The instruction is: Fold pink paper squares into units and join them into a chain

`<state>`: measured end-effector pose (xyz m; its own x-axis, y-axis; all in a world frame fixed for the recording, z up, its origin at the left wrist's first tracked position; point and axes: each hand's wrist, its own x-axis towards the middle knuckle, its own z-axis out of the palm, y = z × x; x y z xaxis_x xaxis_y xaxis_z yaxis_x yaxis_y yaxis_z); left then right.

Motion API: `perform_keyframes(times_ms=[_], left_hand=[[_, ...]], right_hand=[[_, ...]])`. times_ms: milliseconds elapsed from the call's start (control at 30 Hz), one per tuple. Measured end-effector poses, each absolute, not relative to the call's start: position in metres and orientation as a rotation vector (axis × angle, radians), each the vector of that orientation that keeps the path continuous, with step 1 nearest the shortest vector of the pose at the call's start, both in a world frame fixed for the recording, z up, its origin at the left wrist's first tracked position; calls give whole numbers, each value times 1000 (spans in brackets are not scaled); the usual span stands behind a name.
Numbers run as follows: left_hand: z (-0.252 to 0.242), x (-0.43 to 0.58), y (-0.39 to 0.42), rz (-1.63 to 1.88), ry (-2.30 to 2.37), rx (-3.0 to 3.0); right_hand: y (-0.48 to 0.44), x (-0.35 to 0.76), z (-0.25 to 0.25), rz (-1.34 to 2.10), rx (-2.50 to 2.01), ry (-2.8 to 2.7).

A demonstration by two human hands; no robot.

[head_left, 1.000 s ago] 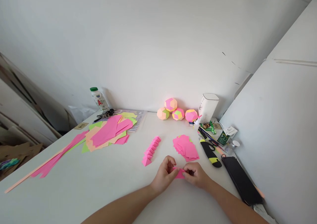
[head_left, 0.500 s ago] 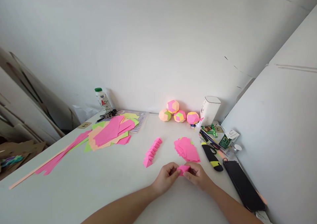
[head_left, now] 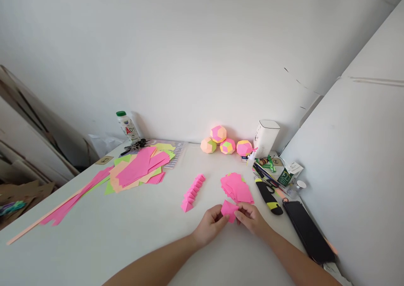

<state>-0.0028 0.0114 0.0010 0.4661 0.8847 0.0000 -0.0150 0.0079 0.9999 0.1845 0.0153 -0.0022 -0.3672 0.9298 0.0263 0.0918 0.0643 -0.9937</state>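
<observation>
Between my two hands is a small pink piece of paper (head_left: pixel 229 210) with creases in it, raised just above the table. My left hand (head_left: pixel 211 223) pinches its left side between thumb and fingers. The right edge is gripped by the fingertips of my right hand (head_left: pixel 251 218). Just beyond them lies a loose pile of pink paper pieces (head_left: pixel 237 187), with a bit of green showing at its edge. To the left stretches a slanting row of folded pink paper units (head_left: pixel 193 192), nested one against another.
Several multicoloured paper balls (head_left: pixel 218 133) sit by the wall near a white container (head_left: pixel 267 138). At right lie a black-and-yellow cutter (head_left: pixel 268 196) and a black phone (head_left: pixel 307 231). Coloured sheets (head_left: pixel 139 168), long strips (head_left: pixel 78 195) and a green-capped bottle (head_left: pixel 128 126) are at left.
The pink paper has gone from a narrow folded shape to a more opened, upright one. Both hands still hold it. The view has shifted slightly.
</observation>
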Motion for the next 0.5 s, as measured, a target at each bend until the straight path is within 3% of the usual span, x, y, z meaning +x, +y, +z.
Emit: perform_keyframes(times_ms=[500], left_hand=[[-18,4,15,1016,755,1104]], right_hand=[[17,185,-9,1452,-1014,-1509]])
